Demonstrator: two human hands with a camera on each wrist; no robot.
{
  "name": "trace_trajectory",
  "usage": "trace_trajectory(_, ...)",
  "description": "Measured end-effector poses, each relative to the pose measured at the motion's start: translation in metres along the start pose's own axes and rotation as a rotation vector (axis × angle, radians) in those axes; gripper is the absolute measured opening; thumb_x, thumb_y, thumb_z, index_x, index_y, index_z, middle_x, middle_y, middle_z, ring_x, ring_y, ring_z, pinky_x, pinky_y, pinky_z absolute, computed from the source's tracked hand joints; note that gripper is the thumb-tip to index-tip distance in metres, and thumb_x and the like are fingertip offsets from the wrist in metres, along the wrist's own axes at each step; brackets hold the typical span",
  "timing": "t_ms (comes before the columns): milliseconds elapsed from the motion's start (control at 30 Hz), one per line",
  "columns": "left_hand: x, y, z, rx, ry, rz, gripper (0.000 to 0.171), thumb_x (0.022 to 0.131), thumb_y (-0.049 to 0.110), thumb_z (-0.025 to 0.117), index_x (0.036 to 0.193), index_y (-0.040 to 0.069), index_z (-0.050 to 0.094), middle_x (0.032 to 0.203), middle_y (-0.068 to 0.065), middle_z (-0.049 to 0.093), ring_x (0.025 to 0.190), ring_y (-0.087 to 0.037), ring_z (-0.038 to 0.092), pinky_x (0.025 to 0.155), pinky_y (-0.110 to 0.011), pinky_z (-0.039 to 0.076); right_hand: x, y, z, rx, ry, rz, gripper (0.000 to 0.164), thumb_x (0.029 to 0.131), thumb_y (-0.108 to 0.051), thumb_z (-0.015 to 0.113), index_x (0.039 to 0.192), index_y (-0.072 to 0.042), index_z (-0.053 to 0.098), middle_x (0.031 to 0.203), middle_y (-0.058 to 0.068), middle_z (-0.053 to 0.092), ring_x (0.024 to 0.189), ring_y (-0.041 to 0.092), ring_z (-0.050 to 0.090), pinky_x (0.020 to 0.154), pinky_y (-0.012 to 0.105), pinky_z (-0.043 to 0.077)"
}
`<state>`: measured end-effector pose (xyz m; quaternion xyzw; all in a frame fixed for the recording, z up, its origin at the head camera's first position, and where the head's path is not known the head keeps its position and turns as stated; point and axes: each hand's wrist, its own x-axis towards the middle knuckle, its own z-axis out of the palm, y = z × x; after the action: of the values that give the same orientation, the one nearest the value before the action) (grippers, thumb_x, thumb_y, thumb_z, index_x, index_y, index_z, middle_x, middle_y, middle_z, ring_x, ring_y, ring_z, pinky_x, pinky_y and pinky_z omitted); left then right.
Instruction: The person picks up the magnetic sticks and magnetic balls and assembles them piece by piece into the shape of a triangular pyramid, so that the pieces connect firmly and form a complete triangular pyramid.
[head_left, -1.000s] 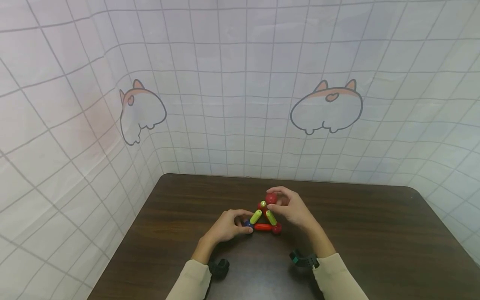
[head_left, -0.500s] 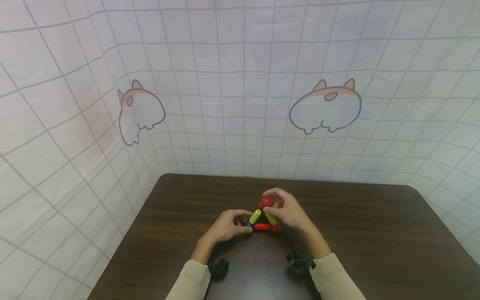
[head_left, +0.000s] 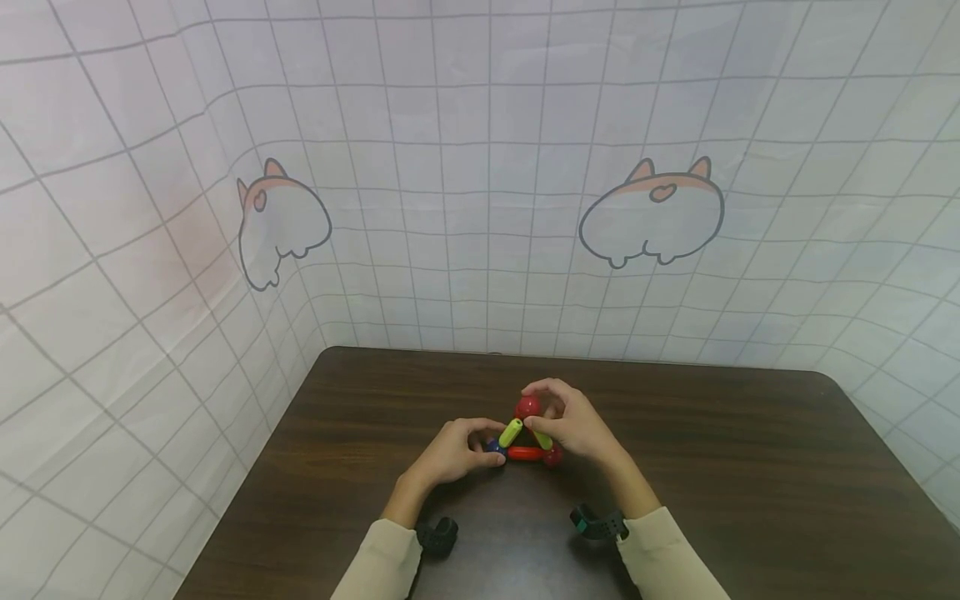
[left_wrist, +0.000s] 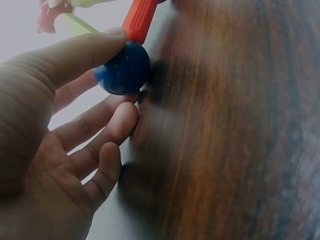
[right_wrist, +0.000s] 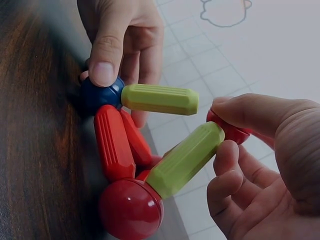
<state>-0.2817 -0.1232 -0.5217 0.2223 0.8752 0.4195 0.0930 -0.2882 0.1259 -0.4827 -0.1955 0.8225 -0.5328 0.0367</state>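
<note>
A small frame of magnetic rods and balls stands on the table. My left hand (head_left: 453,450) pinches the blue ball (right_wrist: 102,95) at its left corner between thumb and fingers. Up from that ball slants a yellow-green rod (right_wrist: 160,99), its free end close to the upper red ball. My right hand (head_left: 577,421) pinches this upper red ball (head_left: 528,406) over the frame. A second yellow-green rod (right_wrist: 185,160) runs from the lower red ball (right_wrist: 131,209) up to it. Along the base, a red rod (head_left: 525,454) joins the blue ball and lower red ball.
The dark wood table (head_left: 750,467) extends to both sides. Behind it hangs a white gridded cloth (head_left: 465,208) with cartoon animal drawings. A dark strap (head_left: 438,537) is on the left wrist, and another strap (head_left: 597,522) on the right.
My right hand has moved left and slightly down with the red ball, which now covers the far rod tip seen earlier. My left hand has stayed on the blue ball.
</note>
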Motion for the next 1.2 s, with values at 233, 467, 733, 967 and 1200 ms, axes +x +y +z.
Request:
trace_trajectory(233,0.0,-0.001,0.001,-0.006,0.001,-0.001,0.046,0.09,0.031,0.08,0.132,0.018,0.068,0.112,-0.003,0.072,0.076,-0.011,0.059,0.061,-0.025,0.05,0.0,0.0,0.001,-0.019,0.006,-0.001,0.039,0.092,-0.017,0.077,0.13,-0.014,0.064,0.092,0.012,0.057,0.06,0.014,0.05,0.048,0.025,0.038)
trace_trajectory(467,-0.001,0.0,0.001,-0.004,0.004,-0.008,0.046,0.09,0.031,0.08,0.133,0.019,0.068,0.112,-0.002,0.073,0.077,-0.011,0.06,0.062,-0.026,0.05,0.0,-0.001,0.0,-0.033,0.002,0.01,0.039,0.092,-0.018,0.077,0.13,-0.016,0.065,0.096,0.013,0.057,0.061,0.015,0.051,0.049,0.025,0.039)
trace_trajectory(733,0.0,0.0,0.001,-0.003,0.004,-0.017,0.046,0.09,0.031,0.08,0.133,0.02,0.068,0.109,0.001,0.072,0.077,-0.011,0.06,0.062,-0.026,0.051,-0.002,-0.002,-0.006,-0.024,-0.053,-0.039,0.041,0.092,-0.014,0.077,0.131,-0.013,0.065,0.09,0.016,0.059,0.06,0.011,0.05,0.049,0.024,0.038)
trace_trajectory(967,0.0,-0.001,0.002,-0.001,0.004,-0.009,0.046,0.089,0.03,0.081,0.132,0.018,0.068,0.108,0.0,0.071,0.077,-0.011,0.059,0.062,-0.025,0.05,-0.003,-0.002,-0.01,-0.014,-0.107,-0.059,0.047,0.091,-0.009,0.076,0.136,-0.007,0.061,0.092,0.019,0.062,0.062,0.011,0.052,0.05,0.023,0.038)
trace_trajectory(1200,0.0,0.0,0.001,-0.006,0.005,-0.004,0.041,0.093,0.033,0.077,0.131,0.02,0.068,0.106,0.001,0.07,0.077,-0.011,0.06,0.063,-0.026,0.051,-0.002,0.003,-0.012,-0.012,-0.146,-0.076,0.047,0.093,-0.009,0.074,0.138,-0.008,0.06,0.113,0.021,0.058,0.064,0.012,0.054,0.051,0.024,0.039)
